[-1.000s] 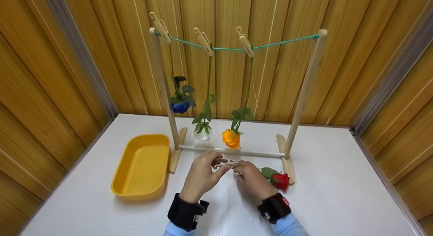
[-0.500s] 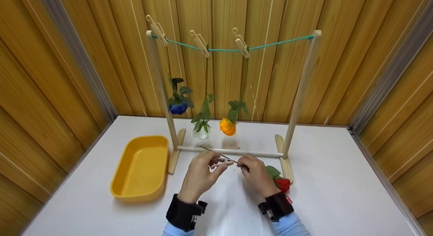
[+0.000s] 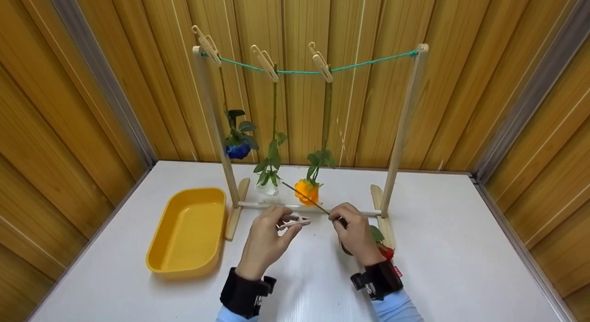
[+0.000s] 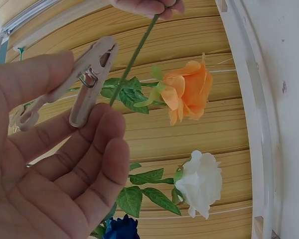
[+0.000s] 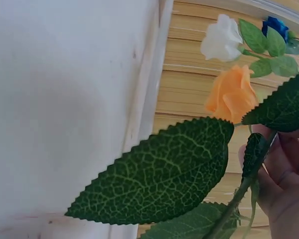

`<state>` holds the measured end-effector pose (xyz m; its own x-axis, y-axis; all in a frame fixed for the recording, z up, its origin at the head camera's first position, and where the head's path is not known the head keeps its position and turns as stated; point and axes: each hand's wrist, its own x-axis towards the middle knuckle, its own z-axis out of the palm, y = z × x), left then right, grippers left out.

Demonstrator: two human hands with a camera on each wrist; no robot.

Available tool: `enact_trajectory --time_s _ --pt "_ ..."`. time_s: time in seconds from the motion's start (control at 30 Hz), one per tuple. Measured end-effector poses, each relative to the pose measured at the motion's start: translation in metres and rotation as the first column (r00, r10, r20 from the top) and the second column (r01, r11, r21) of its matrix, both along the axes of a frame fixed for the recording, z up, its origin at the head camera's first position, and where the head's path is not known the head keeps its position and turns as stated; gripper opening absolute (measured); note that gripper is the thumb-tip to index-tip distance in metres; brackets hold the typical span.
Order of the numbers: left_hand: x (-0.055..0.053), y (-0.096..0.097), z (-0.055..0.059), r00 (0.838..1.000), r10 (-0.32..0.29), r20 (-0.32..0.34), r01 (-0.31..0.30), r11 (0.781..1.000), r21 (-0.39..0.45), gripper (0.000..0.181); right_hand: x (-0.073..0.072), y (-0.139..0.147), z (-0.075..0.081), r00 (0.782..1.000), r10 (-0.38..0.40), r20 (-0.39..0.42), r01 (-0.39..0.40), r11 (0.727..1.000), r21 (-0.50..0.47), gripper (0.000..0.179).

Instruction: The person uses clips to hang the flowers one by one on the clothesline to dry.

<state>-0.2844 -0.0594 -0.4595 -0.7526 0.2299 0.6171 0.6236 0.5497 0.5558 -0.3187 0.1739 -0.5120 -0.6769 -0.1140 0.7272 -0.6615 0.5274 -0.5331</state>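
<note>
My left hand (image 3: 265, 241) pinches a beige clothespin (image 3: 295, 222) between thumb and fingers, above the table. In the left wrist view the clothespin (image 4: 92, 74) lies across the fingertips, its hooked end toward the palm. To the right, my right hand (image 3: 358, 236) grips a red rose (image 3: 386, 253) by its stem; the bloom is partly hidden behind the wrist. The bare stem (image 4: 134, 55) slants up and left, past the clothespin and apart from it in the head view. Large green leaves (image 5: 164, 174) fill the right wrist view below my fingers.
A wooden rack (image 3: 403, 123) carries a green cord (image 3: 368, 62). Clothespins on it hold a blue rose (image 3: 238, 150), a white rose (image 3: 267, 188) and an orange rose (image 3: 303, 191), blooms down. A yellow tray (image 3: 186, 234) stands left on the white table (image 3: 461, 248).
My right hand has drawn the rose to the right, away from the clothespin, and its long stem now shows. My left hand keeps the clothespin. The orange rose swings. The head view has shifted slightly.
</note>
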Motion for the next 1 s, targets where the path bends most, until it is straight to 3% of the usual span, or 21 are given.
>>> enact_trajectory --time_s 0.27,0.4,0.63,0.73,0.87,1.0 --pt "0.003 -0.005 0.003 1.0 0.006 0.011 -0.006 0.999 0.034 0.025 -0.002 0.01 0.017 0.999 -0.032 -0.011 0.031 0.998 -0.05 0.025" --pt "0.003 -0.002 0.015 1.0 -0.003 -0.015 0.003 1.0 -0.002 0.026 -0.006 0.018 0.03 0.999 -0.049 0.016 0.051 0.994 -0.101 0.023" --pt "-0.004 0.01 0.065 0.996 -0.068 -0.059 0.06 0.991 -0.119 0.029 -0.016 0.036 0.055 0.991 -0.035 0.129 0.059 0.981 -0.186 0.014" --pt "-0.007 0.018 0.092 0.987 -0.11 -0.121 0.086 0.979 -0.187 0.029 -0.02 0.043 0.064 0.985 -0.025 0.169 0.059 0.978 -0.198 0.014" --pt "-0.011 0.032 0.128 0.968 -0.173 -0.183 0.119 0.955 -0.272 0.026 -0.026 0.051 0.077 0.984 -0.049 0.172 0.08 0.981 -0.176 0.016" --pt "-0.01 0.045 0.162 0.955 -0.226 -0.194 0.148 0.925 -0.351 0.024 -0.032 0.056 0.091 0.982 -0.113 0.152 0.128 0.987 -0.094 0.012"
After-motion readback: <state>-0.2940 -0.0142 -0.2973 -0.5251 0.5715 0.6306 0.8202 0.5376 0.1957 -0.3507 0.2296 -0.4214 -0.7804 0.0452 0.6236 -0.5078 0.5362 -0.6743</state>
